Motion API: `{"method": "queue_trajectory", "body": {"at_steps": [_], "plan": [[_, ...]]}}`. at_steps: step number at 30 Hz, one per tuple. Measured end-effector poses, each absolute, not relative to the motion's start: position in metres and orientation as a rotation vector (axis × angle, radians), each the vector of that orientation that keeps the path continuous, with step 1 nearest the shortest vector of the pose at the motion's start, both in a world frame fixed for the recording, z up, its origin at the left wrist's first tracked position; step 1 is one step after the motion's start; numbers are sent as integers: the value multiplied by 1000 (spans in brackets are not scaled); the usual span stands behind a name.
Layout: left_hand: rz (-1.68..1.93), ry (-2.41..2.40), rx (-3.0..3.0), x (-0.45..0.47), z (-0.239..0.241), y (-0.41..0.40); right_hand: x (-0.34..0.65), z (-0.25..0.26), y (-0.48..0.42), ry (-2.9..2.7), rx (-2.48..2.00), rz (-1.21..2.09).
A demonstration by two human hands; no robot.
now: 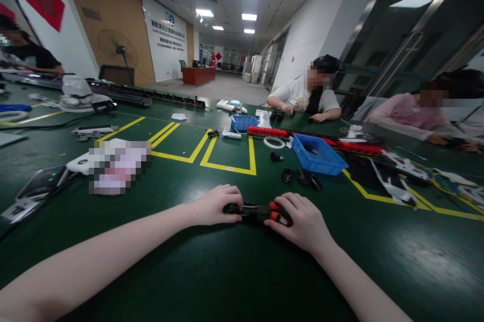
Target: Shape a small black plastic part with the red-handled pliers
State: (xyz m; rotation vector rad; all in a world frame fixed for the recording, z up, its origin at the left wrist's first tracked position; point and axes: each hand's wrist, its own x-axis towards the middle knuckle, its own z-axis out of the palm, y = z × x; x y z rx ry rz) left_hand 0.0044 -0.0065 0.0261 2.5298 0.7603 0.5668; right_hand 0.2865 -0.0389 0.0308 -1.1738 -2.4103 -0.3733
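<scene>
My left hand (217, 204) rests on the green table (212, 271) with its fingers curled round a small black part (231, 208). My right hand (304, 221) is closed on the red-and-black handles of a pair of pliers (279, 213). The pliers' dark jaws (252, 208) point left and meet the black part between my two hands. Both forearms lie low over the table's near side.
A blue bin (319, 154) stands behind my hands, with several small black parts (300, 177) in front of it. Yellow tape lines (227, 167) mark boxes on the table. Phones (40, 186) lie at the left. Other people sit at the far right and far left.
</scene>
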Motion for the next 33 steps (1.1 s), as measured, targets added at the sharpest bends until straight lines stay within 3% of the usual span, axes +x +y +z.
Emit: {"method": "queue_trajectory", "body": {"at_steps": [33], "plan": [[521,773,2535,3,30,-9,289,33,-36,-2410,-1215,-455]]}}
